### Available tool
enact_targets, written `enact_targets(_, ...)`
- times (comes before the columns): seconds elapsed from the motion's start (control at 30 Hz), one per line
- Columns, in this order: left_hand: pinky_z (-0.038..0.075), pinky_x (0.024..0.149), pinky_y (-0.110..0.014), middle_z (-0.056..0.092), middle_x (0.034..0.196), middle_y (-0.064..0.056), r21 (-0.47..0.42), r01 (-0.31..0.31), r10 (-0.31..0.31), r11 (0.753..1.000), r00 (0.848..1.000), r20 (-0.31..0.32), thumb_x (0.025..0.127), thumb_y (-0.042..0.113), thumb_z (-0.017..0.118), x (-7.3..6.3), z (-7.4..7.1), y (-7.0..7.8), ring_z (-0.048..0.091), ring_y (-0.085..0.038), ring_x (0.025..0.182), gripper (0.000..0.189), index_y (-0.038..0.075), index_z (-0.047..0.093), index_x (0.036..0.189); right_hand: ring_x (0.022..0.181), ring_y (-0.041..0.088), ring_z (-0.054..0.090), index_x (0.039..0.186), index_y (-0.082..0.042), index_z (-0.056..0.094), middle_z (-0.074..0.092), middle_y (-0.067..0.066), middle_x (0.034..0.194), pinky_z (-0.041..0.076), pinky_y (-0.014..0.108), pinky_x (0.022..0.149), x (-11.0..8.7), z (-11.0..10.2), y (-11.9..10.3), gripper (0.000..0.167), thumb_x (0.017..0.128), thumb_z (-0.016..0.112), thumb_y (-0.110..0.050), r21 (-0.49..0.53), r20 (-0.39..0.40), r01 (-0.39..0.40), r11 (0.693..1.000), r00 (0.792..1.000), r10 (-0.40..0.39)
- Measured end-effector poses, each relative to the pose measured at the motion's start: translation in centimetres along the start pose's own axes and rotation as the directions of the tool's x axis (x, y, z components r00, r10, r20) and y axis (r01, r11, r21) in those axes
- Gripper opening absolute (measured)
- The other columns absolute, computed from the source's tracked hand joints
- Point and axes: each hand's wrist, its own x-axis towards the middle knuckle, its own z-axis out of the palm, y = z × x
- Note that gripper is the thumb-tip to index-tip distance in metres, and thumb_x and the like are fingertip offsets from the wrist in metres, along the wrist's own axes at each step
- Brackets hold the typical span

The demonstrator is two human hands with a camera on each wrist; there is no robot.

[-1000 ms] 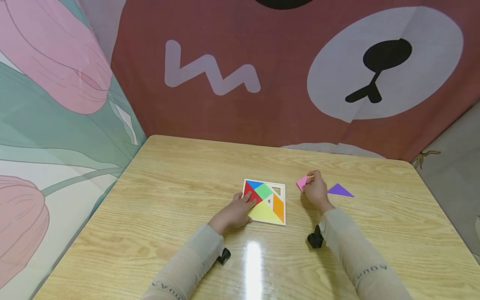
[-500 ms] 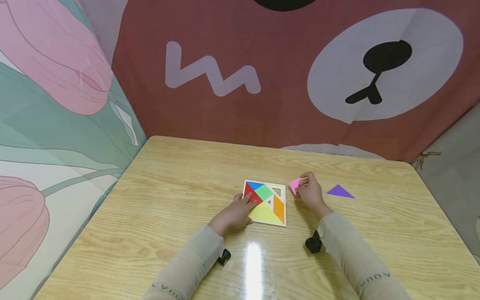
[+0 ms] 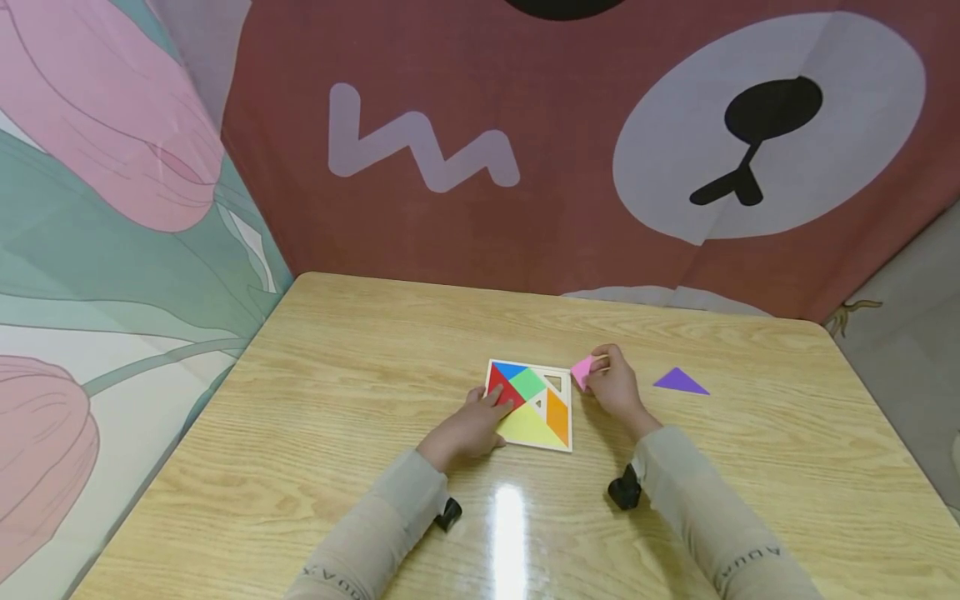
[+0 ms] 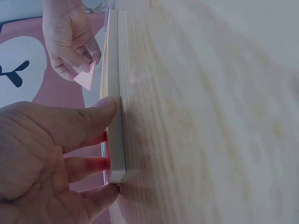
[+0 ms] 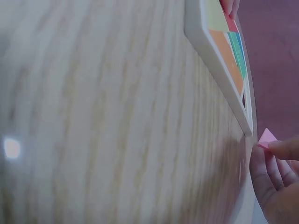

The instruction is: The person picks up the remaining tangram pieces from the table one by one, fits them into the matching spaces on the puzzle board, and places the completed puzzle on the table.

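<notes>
My left hand [image 3: 467, 425] grips the near left corner of a white tangram board [image 3: 564, 372]. In the left wrist view, its thumb [image 4: 105, 114] lies against the board's side while two fingers press on the red triangle [image 3: 498, 381]. Blue, green, yellow and orange pieces also sit in the board. One triangular recess at the far right corner and a smaller one near the middle show bare. My right hand [image 3: 615, 383] pinches a pink triangle [image 3: 580, 372] between thumb and fingers, just off the board's right edge; the fingers cover part of it.
A purple triangle [image 3: 680, 382] lies flat on the wooden table [image 3: 360, 350], to the right of my right hand. Black wrist cameras [image 3: 625, 488] hang under both sleeves. A printed cloth backdrop [image 3: 465, 233] stands along the table's far edge.
My right hand has carried the pink triangle left, away from the purple triangle and up to the board's far right corner. The left hand and the board have stayed put.
</notes>
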Motion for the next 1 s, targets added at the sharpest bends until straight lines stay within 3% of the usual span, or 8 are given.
enact_targets(0.23, 0.026, 0.097, -0.038, 0.017, 0.141, -0.010, 0.007, -0.009, 0.009, 1.000, 1.000, -0.005, 0.081, 0.019, 0.059, -0.1, 0.0, 0.0, 0.010, -0.033, 0.126, 0.058, 0.012, 0.034, 0.133, 0.061, 0.013, 0.046, 0.106, 0.006, 0.039, 0.047, 0.018, 0.085, 0.048, 0.030, 0.056, -0.2, 0.2, -0.1, 0.037, 0.072, 0.051, 0.015, -0.022, -0.001, 0.008, 1.000, 1.000, -0.008)
enact_targets(1.0, 0.026, 0.097, -0.037, 0.016, 0.142, -0.010, 0.005, -0.003, 0.003, 1.000, 1.000, -0.004, 0.082, 0.019, 0.058, -0.3, -0.2, 0.1, 0.009, -0.031, 0.127, 0.057, 0.012, 0.034, 0.133, 0.062, 0.014, 0.047, 0.106, 0.006, 0.038, 0.045, 0.016, 0.083, 0.050, 0.030, 0.055, -1.0, 1.5, -0.4, 0.038, 0.072, 0.050, 0.018, 0.095, 0.022, -0.025, 0.995, 1.000, 0.023)
